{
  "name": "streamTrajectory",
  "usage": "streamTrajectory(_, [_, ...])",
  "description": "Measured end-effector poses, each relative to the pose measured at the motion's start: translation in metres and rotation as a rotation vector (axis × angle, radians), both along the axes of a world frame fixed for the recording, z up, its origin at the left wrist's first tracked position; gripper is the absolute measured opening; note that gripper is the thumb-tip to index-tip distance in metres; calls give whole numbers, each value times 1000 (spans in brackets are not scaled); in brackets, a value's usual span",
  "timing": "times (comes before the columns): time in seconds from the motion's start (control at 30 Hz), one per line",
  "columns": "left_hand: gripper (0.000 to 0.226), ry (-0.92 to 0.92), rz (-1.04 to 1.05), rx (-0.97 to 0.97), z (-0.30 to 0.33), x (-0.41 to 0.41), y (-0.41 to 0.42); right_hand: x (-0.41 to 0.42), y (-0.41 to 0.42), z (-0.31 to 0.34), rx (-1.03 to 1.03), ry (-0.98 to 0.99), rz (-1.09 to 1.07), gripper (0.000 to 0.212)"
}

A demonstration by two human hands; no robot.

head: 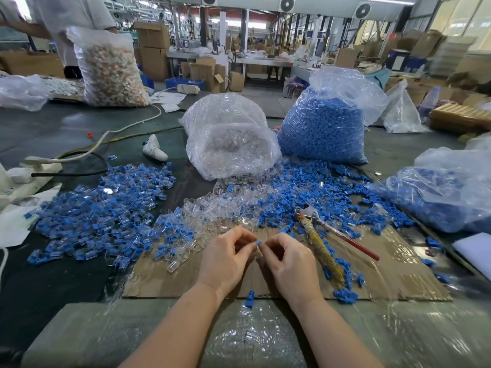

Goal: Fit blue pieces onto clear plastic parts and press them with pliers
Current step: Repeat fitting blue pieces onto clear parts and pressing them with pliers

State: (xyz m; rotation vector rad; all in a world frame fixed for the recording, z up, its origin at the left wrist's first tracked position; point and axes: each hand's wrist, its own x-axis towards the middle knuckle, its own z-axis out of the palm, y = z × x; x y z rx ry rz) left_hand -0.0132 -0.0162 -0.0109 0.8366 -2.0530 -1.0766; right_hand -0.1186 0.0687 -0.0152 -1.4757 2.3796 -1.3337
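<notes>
My left hand (225, 257) and my right hand (285, 261) meet over the cardboard sheet (170, 281). Between the fingertips sits a small blue piece (259, 243), pinched by my right hand. My left hand's fingers are curled round a clear plastic part (253, 245), mostly hidden. The pliers (322, 236) lie on the cardboard to the right of my right hand, with a red handle and a tape-wrapped handle. Loose clear parts (225, 205) and loose blue pieces (305, 189) are heaped just beyond my hands. A pile of fitted blue-and-clear parts (106, 208) spreads at the left.
A clear bag of clear parts (228, 144) and a bag of blue pieces (324, 128) stand behind the heaps. Another bag of blue pieces (446, 192) lies at right. A power strip and cables (39, 166) lie at left. A person (69, 19) stands at far left.
</notes>
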Motion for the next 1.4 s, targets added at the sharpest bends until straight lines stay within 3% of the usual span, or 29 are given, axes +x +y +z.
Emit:
streamTrajectory(0.23, [18, 32, 6, 91, 2, 1, 0, 1, 1, 1, -49, -12, 29, 10])
streamTrajectory(0.5, [19, 11, -13, 78, 4, 2, -1, 1, 3, 4, -84, 27, 118, 26])
streamTrajectory(1.4, [21, 20, -34, 80, 9, 4, 1, 5, 4, 7, -96, 125, 115, 19])
